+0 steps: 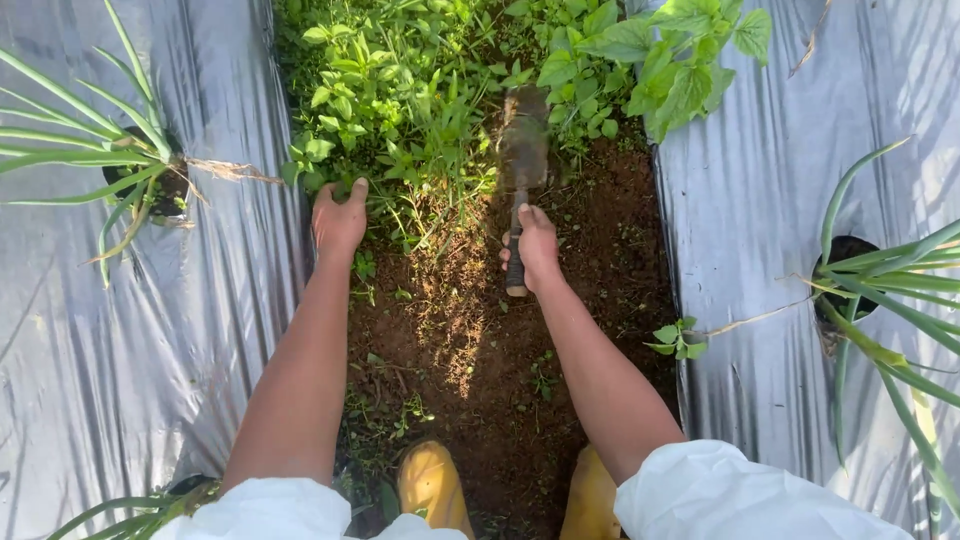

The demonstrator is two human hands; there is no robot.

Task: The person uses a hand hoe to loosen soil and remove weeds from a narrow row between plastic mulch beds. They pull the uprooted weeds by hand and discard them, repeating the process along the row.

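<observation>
The trowel (521, 170) lies along a line that runs straight away from the person, w/ its blade end far off in the weeds (400, 100) and its handle end close to the body. The right hand (537, 245) is wrapped tight around the dark handle, so the trowel sits in the middle of the dirt strip (470, 340), just ahead of that hand. The left hand (338, 218) is to the left of the trowel, a bit apart from it, w/ fingers curled down into the low green plants; can't tell if it grips any stems. Thick weeds stand right at the trowel's blade and on both sides of it, so they crowd the tip. A big-leaf plant (680, 60) grows to the right of the trowel & farther off. Shiny gray plastic sheet (150, 330) covers the ground left of the trowel, and more of it lies on the right. A long-leaf green plant (110, 150) pokes up through a hole in the sheet far left of the trowel, and another one (880, 280) does the same far right. Two yellow boots (432, 485) sit on the dirt, nearer the person than the trowel. The trowel looks old & muddy: the blade is brown-gray w/ dirt stuck on it, the shaft is thin, the grip is dark w/ a pale butt end.
</observation>
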